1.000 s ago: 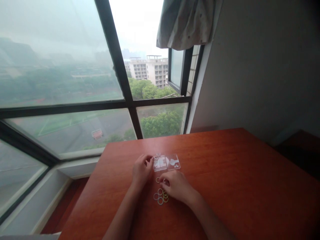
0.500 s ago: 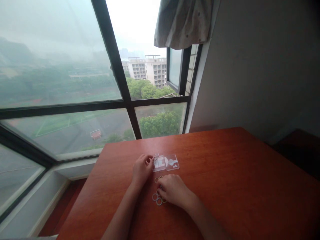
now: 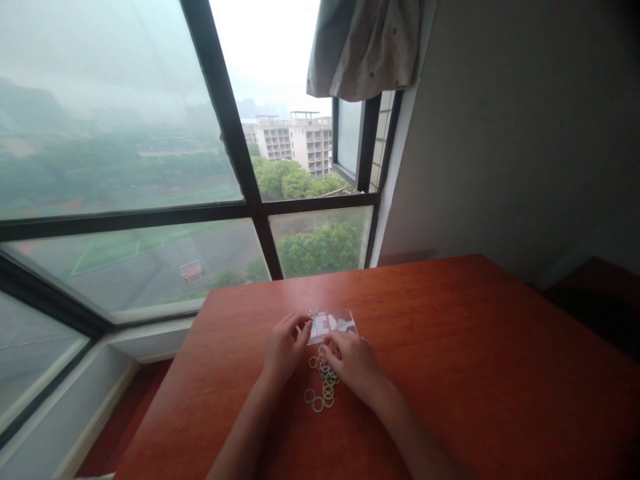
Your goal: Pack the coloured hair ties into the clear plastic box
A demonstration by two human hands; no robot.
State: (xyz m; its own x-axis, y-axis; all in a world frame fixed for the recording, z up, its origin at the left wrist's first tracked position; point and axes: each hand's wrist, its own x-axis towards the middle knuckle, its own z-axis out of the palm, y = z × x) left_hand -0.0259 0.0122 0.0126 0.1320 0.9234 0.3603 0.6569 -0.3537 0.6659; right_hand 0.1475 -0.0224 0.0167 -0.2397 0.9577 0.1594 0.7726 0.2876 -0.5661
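A small clear plastic box with compartments lies on the red-brown table. My left hand rests at the box's left edge, fingers curled against it. Just right of it, my right hand has its fingertips pinched together by the box's near edge; what they hold is too small to make out. Several small coloured rings lie scattered on the table between and below my hands.
A large window with dark frames stands beyond the table's far-left edge, over a white sill. A grey wall rises behind the table on the right. A curtain hangs bunched at the top.
My right hand has moved up from the rings to the near edge of the box. More rings now show on the table. My left hand has stayed by the box.
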